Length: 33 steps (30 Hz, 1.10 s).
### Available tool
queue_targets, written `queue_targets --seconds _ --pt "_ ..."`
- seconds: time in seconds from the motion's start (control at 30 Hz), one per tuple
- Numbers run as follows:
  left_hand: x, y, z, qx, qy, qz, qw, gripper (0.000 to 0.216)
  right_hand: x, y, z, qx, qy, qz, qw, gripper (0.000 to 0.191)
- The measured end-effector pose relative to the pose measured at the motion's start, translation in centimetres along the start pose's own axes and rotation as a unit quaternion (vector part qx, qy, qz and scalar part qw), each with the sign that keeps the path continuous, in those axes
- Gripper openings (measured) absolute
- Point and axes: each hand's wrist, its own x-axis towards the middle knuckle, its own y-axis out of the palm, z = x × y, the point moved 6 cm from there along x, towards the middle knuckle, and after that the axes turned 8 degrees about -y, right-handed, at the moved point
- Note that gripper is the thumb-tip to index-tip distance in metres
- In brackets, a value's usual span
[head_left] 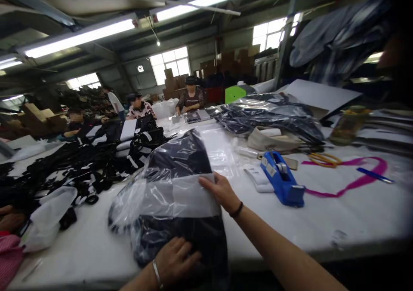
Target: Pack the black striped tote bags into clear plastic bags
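Note:
A clear plastic bag (190,228) with a dark article inside lies tilted on the white table in front of me. A pale translucent band (190,196) runs across its middle. My right hand (222,192) grips the bag's right edge, thumb on top and the other fingers partly hidden behind it. Lower down, my left hand (176,258) rests on the bag's near part, fingers apart and slightly bent. What exactly the dark article is, I cannot tell.
Right of the bag stands a blue tape dispenser (282,179) near a pink ribbon (342,192) and a blue pen (374,176). Packed plastic bags (267,112) are piled behind. Black strapped goods (106,166) cover the left. A co-worker's hand (11,220) is at the left edge.

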Motion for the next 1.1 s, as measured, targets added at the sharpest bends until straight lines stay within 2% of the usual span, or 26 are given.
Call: queue_targets --seconds 0.07,0.13,0.17,0.27,0.33,0.4,0.43,0.47,0.53,0.6,0.63,0.67,0.7,0.73,0.77,0.8,0.83,0.87,0.9,0.97,1.0,1.1 --pt "-0.7 -1.7 2.2 0.001 0.034 0.026 0.999 0.029 -2.5 -2.0 -0.2 0.034 0.011 -0.069 0.997 0.038" --pt "-2.6 -3.5 5.6 0.002 0.033 0.06 0.998 0.032 -5.2 -2.3 -2.1 0.057 0.037 -0.119 0.991 0.043" --pt "-3.8 -4.2 7.8 -0.002 0.005 0.088 0.996 0.038 -6.6 -1.7 -3.6 0.06 0.059 -0.132 0.988 0.046" --pt "-6.6 -4.8 14.1 -0.007 -0.103 0.228 0.968 0.062 -10.3 2.0 -9.2 0.076 0.169 -0.158 0.97 0.047" --pt "-6.2 -5.3 16.2 -0.008 -0.151 0.247 0.957 0.064 -12.0 5.0 -12.3 0.112 0.237 -0.179 0.948 0.045" --pt "-4.0 -5.4 15.7 -0.017 -0.184 0.213 0.959 0.059 -12.9 8.1 -13.9 0.182 0.287 -0.155 0.928 0.04" --pt "-2.7 -5.1 14.5 -0.029 -0.188 0.197 0.962 0.058 -13.2 9.5 -14.0 0.221 0.309 -0.114 0.918 0.038" --pt "-1.4 -4.4 12.8 -0.046 -0.181 0.193 0.963 0.06 -13.6 10.8 -13.8 0.253 0.335 -0.054 0.906 0.038" --pt "0.5 -2.0 9.0 -0.086 -0.141 0.225 0.96 0.061 -14.8 12.1 -12.2 0.277 0.379 0.101 0.877 0.04" --pt "0.8 0.6 6.5 -0.106 -0.109 0.264 0.952 0.055 -15.9 11.0 -9.7 0.261 0.379 0.244 0.854 0.046" --pt "0.5 1.7 6.0 -0.108 -0.103 0.273 0.95 0.051 -16.0 9.5 -8.3 0.251 0.358 0.279 0.855 0.047" --pt "0.0 2.4 6.0 -0.105 -0.103 0.275 0.95 0.05 -15.7 7.3 -7.1 0.242 0.327 0.279 0.87 0.047" --pt "-0.7 2.9 6.3 -0.101 -0.107 0.272 0.951 0.05 -14.8 4.6 -6.2 0.229 0.29 0.238 0.898 0.046" --pt "-1.6 3.1 7.0 -0.098 -0.113 0.268 0.952 0.051 -13.7 1.4 -5.6 0.204 0.251 0.161 0.932 0.044" --pt "-2.4 3.1 7.8 -0.097 -0.123 0.265 0.951 0.053 -12.6 -2.2 -5.2 0.165 0.213 0.058 0.961 0.041" --pt "-3.2 2.9 8.8 -0.096 -0.135 0.263 0.951 0.054 -11.8 -5.5 -5.2 0.117 0.183 -0.048 0.975 0.038" --pt "-3.8 2.6 9.7 -0.095 -0.149 0.261 0.949 0.054 -11.3 -8.1 -5.5 0.075 0.169 -0.129 0.974 0.034" --pt "-4.3 2.1 10.5 -0.095 -0.163 0.259 0.947 0.054 -11.0 -9.7 -6.2 0.042 0.176 -0.176 0.968 0.03" --pt "-4.5 1.5 11.1 -0.096 -0.175 0.256 0.946 0.053 -10.8 -10.3 -7.3 0.023 0.201 -0.183 0.962 0.028" --pt "-4.0 0.3 11.4 -0.106 -0.189 0.235 0.947 0.05 -10.6 -9.2 -9.6 0.008 0.254 -0.122 0.96 0.027" --pt "-3.3 -0.3 11.0 -0.115 -0.193 0.219 0.949 0.049 -10.5 -8.3 -10.4 -0.005 0.258 -0.085 0.962 0.027" --pt "0.1 -0.4 8.1 -0.136 -0.196 0.162 0.957 0.052 -10.1 -6.0 -10.6 -0.14 0.166 -0.023 0.976 0.021"
